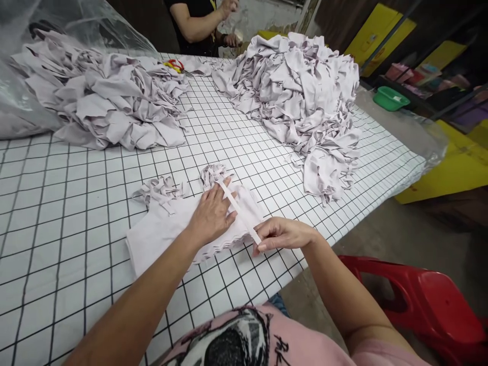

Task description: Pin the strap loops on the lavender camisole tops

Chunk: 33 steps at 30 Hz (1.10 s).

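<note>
A pale lilac fabric piece with a jagged near edge lies flat on the grid-patterned table. My left hand rests on it, fingers stretched out and pressing down. A narrow pale fabric strip runs slantwise across the fingers of that hand; whether it passes between them I cannot tell. Its near end is pinched between the thumb and fingers of my right hand, just past the fabric's right side. Small bunches of cut strips, one on the left and one beyond my fingertips, lie at the far edge.
Large heaps of fabric pieces stand at the left and right. Red-and-yellow scissors lie by the left heap, near clear plastic sheeting. Across the table stands a person. A red stool is at my right.
</note>
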Motion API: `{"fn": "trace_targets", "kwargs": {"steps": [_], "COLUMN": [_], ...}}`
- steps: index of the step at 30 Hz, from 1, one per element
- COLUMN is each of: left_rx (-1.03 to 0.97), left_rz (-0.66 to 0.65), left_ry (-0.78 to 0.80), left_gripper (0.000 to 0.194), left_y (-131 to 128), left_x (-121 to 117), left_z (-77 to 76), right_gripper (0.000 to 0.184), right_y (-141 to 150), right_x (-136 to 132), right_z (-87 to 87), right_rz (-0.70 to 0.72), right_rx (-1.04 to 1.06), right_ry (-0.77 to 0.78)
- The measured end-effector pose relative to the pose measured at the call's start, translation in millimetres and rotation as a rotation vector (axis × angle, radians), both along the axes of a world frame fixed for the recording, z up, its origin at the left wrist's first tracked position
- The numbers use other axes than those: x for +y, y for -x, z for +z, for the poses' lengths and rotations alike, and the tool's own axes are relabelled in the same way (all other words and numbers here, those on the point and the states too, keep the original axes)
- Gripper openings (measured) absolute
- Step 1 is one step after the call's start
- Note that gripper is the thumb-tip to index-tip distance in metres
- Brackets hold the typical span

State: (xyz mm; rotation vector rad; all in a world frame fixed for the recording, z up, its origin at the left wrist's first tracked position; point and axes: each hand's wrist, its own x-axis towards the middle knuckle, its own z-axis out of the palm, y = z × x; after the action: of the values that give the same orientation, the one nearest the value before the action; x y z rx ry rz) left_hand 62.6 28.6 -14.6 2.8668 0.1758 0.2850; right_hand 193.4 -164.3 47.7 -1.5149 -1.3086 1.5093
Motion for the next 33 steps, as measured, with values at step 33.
{"fn": "trace_targets", "kwargs": {"steps": [33], "left_rx": [-0.145], "left_rz": [0.278], "left_ry": [0.316], "left_gripper": [0.021], "left_y": [15.6], "left_x": [22.8], "left_z": [18.2], "right_gripper": [0.029], "right_y": [-19.8], "right_x": [111.6], "right_z": [-50.5], "right_rz": [-0.643], "right_rx": [-0.006], "right_ry": [-0.354]}}
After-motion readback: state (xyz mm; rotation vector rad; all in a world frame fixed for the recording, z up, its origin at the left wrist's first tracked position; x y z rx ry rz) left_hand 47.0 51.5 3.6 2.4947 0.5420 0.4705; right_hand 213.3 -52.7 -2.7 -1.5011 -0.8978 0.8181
